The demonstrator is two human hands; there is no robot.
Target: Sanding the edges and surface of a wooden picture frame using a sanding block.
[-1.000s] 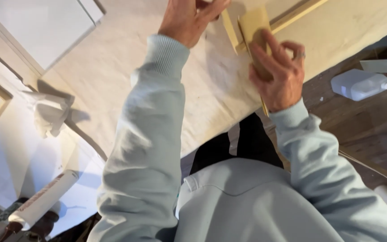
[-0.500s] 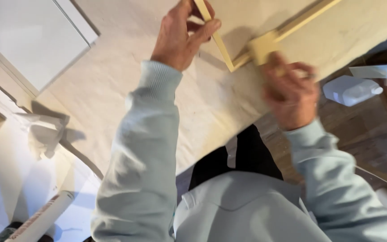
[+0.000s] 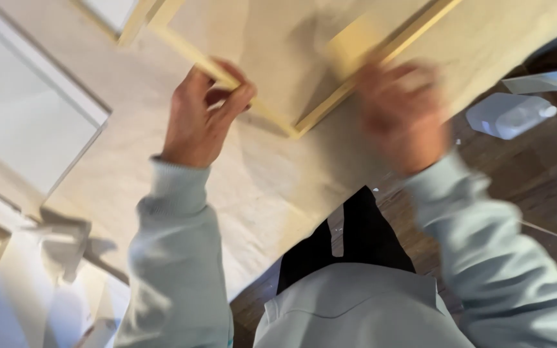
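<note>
So the left hand [image 3: 202, 119] is pinched tight on the wooden frame [image 3: 262, 113] rail; the right hand [image 3: 402, 116] is all blur by the frame's corner, grip impossible to tell.

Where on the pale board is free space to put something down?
Bare patch on the pale board, between the left hand, the white panel and the board's near edge. Crowded where the right hand and the wooden frame meet.
</note>
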